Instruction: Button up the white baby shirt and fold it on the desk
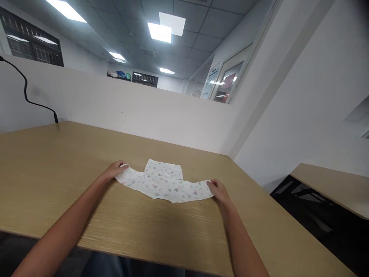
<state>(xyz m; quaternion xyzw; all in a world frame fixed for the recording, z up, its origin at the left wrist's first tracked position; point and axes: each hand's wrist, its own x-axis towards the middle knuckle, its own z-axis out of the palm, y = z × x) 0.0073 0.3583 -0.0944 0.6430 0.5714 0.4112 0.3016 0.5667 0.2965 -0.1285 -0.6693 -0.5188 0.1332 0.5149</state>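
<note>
A small white baby top (pixel 164 182) with a scattered print of little figures lies spread on the wooden table, its body pointing away from me and its sleeves stretched to both sides. The end of the left sleeve is pinched between the thumb and fingers of my left hand (pixel 114 170). My right hand (pixel 218 190) grips the opposite sleeve end in the same way. Between the hands the cloth is nearly flat, with a wavy near edge at the neckline.
The wooden table (pixel 138 234) meets a low white partition (pixel 150 113) at the back. A black gooseneck stand (pixel 26 90) rises at the far left. To the right, past the table edge, stands another light-topped table (pixel 331 186) with a dark frame.
</note>
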